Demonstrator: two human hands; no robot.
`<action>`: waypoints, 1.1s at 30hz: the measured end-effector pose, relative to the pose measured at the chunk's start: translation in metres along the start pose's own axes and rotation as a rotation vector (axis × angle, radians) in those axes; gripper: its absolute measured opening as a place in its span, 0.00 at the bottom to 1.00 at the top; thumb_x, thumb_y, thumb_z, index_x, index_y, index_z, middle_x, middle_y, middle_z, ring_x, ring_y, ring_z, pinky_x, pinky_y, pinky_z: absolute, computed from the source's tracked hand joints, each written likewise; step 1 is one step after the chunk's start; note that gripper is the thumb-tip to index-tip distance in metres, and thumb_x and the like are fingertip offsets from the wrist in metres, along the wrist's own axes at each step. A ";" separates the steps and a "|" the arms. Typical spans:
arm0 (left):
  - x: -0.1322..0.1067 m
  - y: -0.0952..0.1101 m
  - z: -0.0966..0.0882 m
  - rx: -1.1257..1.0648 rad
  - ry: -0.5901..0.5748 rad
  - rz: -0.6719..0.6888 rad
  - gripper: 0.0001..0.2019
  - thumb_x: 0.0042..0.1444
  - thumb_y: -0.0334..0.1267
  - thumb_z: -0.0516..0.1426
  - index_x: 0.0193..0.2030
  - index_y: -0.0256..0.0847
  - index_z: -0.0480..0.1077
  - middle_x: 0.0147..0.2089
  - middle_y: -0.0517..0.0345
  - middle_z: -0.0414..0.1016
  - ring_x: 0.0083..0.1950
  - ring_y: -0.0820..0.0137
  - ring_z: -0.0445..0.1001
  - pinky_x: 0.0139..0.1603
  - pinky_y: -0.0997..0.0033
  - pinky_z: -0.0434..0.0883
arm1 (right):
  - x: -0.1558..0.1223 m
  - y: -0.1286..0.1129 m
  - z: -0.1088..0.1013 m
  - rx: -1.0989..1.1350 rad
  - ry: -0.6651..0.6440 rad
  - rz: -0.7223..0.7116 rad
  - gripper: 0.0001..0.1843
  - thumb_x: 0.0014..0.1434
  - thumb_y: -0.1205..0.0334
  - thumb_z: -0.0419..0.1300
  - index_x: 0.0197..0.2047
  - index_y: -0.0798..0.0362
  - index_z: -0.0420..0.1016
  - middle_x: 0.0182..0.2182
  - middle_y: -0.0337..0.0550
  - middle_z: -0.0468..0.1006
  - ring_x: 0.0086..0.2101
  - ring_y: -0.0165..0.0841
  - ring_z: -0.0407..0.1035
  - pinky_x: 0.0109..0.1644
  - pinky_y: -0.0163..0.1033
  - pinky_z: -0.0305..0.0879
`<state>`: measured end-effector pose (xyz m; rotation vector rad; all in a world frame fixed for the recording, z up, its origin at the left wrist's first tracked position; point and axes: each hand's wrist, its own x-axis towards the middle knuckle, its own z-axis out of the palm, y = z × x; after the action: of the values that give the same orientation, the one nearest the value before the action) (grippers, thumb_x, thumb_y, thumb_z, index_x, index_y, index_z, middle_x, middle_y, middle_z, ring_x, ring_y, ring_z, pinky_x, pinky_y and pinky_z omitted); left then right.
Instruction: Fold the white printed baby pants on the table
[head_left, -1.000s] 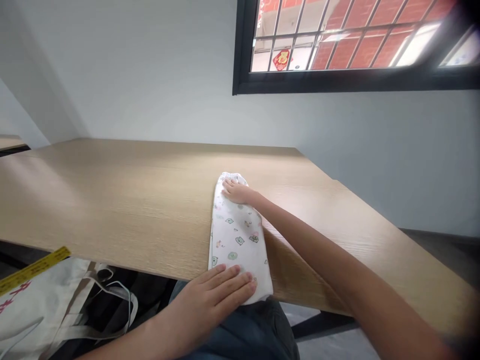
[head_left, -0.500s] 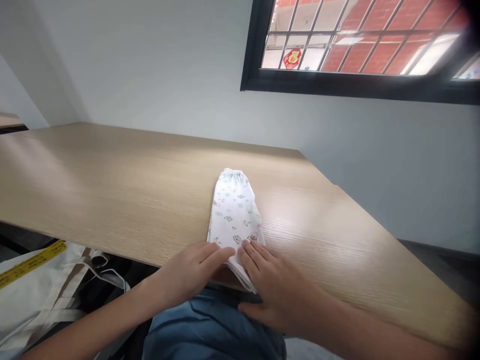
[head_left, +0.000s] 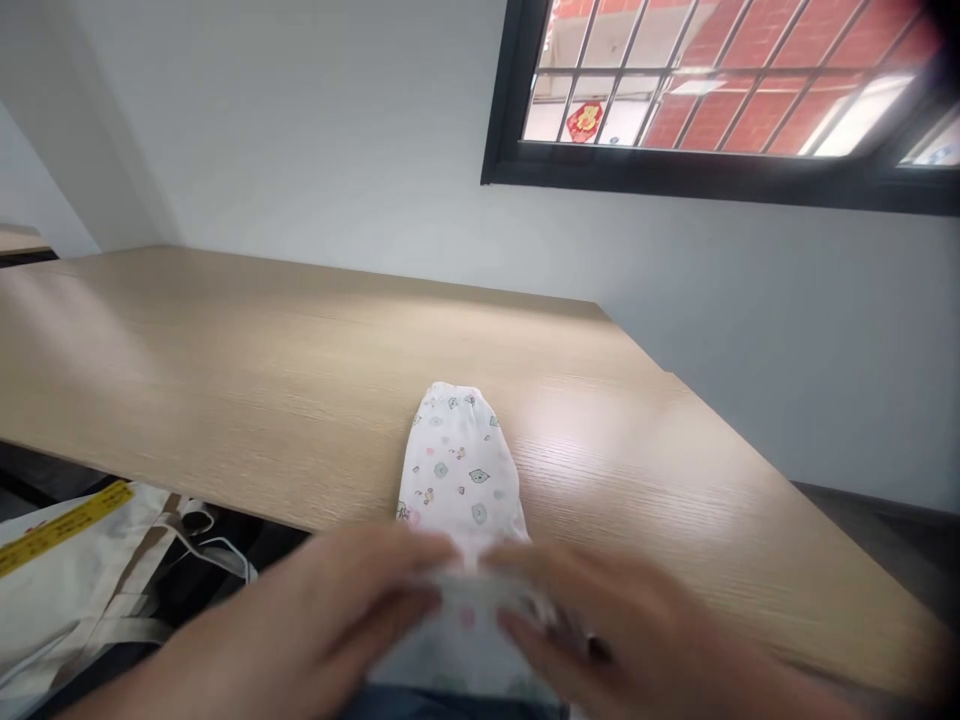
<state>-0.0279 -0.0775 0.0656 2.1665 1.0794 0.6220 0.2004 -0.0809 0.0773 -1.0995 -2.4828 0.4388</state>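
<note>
A white cloth garment [head_left: 459, 465] with small green, pink and brown prints lies lengthwise on the table. Its far end is gathered as if by elastic. The near part drops past the table's front edge towards my lap. My left hand [head_left: 337, 595] pinches the cloth on its left side, thumb below and fingers on top. On the right side my right hand [head_left: 600, 610] grips it in the same way. Both hands are smeared by motion, and the cloth between them is blurred.
The wooden table [head_left: 247, 370] runs far to the left and ends at a slanted right edge. Behind it rise a pale wall [head_left: 337, 130] and a dark-framed barred window [head_left: 675, 170]. A white bag [head_left: 67, 580] with a yellow strip sits below the table, front left.
The cloth has slid towards me, and its near end now hangs over the edge. My hands went from lying on it to gripping its sides, nearer my body.
</note>
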 end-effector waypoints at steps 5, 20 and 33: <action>0.103 -0.028 -0.036 0.243 0.173 0.007 0.12 0.59 0.40 0.46 0.42 0.41 0.67 0.35 0.60 0.72 0.34 0.70 0.69 0.34 0.73 0.64 | 0.097 0.057 -0.023 -0.168 0.135 0.127 0.09 0.56 0.63 0.53 0.39 0.52 0.72 0.33 0.41 0.76 0.33 0.35 0.69 0.34 0.36 0.62; 0.127 -0.060 -0.012 0.062 0.023 0.133 0.22 0.64 0.46 0.37 0.60 0.43 0.57 0.61 0.59 0.60 0.60 0.71 0.60 0.58 0.70 0.59 | 0.105 0.093 0.013 -0.141 -0.126 -0.103 0.16 0.63 0.66 0.46 0.51 0.56 0.67 0.48 0.46 0.71 0.46 0.35 0.66 0.50 0.39 0.62; 0.204 -0.103 -0.004 0.471 -0.066 0.220 0.24 0.64 0.46 0.36 0.65 0.44 0.47 0.68 0.58 0.43 0.68 0.60 0.31 0.61 0.47 0.23 | 0.031 0.027 0.036 -0.044 -0.329 -0.370 0.20 0.65 0.67 0.43 0.58 0.61 0.59 0.58 0.47 0.60 0.60 0.31 0.46 0.64 0.38 0.43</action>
<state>0.0282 0.1397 0.0220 2.7181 1.0372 0.4135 0.1818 -0.0449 0.0407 -0.5940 -2.9137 0.4843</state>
